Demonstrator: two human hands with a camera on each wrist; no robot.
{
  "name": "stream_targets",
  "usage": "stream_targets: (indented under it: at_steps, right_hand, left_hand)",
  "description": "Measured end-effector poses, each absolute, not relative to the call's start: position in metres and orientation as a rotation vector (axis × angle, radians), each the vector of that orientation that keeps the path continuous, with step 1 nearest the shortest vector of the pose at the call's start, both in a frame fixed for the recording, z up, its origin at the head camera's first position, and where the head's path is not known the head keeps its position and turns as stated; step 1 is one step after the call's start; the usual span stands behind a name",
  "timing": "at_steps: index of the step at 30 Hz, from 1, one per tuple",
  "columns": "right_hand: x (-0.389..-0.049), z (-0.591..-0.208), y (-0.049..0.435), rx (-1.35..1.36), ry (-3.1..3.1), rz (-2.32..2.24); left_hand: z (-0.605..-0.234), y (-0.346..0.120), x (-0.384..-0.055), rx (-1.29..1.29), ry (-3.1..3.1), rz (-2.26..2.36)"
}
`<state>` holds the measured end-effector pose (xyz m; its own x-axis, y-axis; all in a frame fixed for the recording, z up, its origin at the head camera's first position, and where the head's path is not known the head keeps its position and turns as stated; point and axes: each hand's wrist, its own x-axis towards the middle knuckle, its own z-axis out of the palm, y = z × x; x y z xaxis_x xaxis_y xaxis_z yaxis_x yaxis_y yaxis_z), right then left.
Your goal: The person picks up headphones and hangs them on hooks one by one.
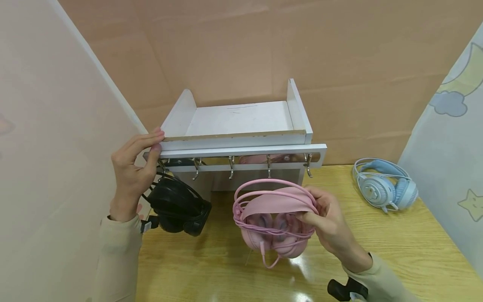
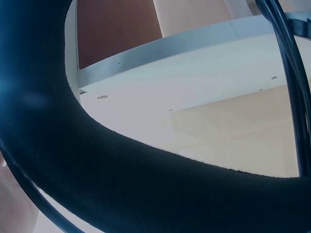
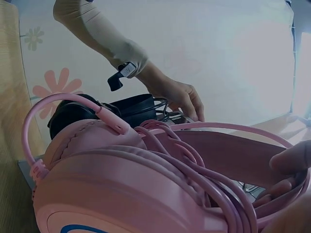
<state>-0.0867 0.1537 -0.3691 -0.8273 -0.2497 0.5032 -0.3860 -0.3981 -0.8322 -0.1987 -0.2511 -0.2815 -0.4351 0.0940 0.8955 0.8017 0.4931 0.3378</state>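
My right hand point(image 1: 332, 220) holds a pink headset point(image 1: 279, 228) by its headband, fingers and thumb on either side of the padded band. Its pink cable is wound round the ear cups. The headset is just below and in front of a white shelf point(image 1: 237, 119) with a row of metal hooks point(image 1: 231, 167). At the shelf's front left corner, my left hand point(image 1: 132, 167) grips the edge, fingers on top and thumb at the front. Below that hand, a black headset point(image 1: 175, 203) hangs at the leftmost hook; its dark band point(image 2: 121, 165) fills much of the left wrist view.
A light blue headset point(image 1: 386, 184) lies on the wooden table point(image 1: 351, 251) at the right. Brown paper point(image 1: 245, 46) covers the wall behind the shelf. Pale panels stand at the left point(image 1: 49, 147) and right point(image 1: 453, 147).
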Motion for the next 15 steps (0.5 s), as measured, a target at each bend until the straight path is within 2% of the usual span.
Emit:
stream_targets:
  at_steps: [15]
  right_hand:
    - [-0.096,-0.375,0.142,0.907,-1.689,2.402]
  left_hand:
    - [-0.279,-0.248,-0.196,-0.758,-1.837,-1.026]
